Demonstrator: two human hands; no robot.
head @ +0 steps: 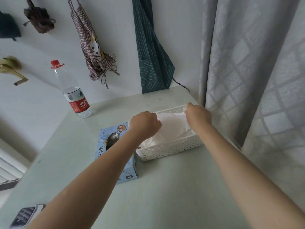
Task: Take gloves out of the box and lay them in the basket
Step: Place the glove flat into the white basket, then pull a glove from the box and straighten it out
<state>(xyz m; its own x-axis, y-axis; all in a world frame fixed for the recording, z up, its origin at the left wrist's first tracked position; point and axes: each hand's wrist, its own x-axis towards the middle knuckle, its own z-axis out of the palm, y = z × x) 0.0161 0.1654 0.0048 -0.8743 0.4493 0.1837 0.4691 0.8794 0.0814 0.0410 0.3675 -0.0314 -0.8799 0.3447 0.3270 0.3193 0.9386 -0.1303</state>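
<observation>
Starting at the near edge, a dark device (24,215) with a pale rim lies at the near left corner of the table (165,195), partly cut off by the frame. Two bare forearms reach from the near edge toward the far side of the table.

Mid-table, the glove box (115,156) lies flat: light blue card, printed figures, an "XL" mark on its near end, an opening in its top face. The left forearm crosses over it. The basket (171,149), white perforated plastic, stands just right of the box, touching or nearly touching it.

Inside the basket lies a heap of thin, translucent white gloves (158,141). Over the heap, one glove (171,124) is stretched between both hands.

- Left hand (145,124): fingers curled into a fist, gripping the left edge of the glove, above the basket's left end.
- Right hand (198,114): fingers curled, pinching the right edge of the glove, above the basket's far right corner.

Farther left, a clear water bottle (72,90) with a red cap and red label stands upright on the table near the wall.

On the far wall hang a checked apron (92,52) with a cartoon patch and a green striped apron (151,52). A grey patterned curtain (247,63) fills the right side
</observation>
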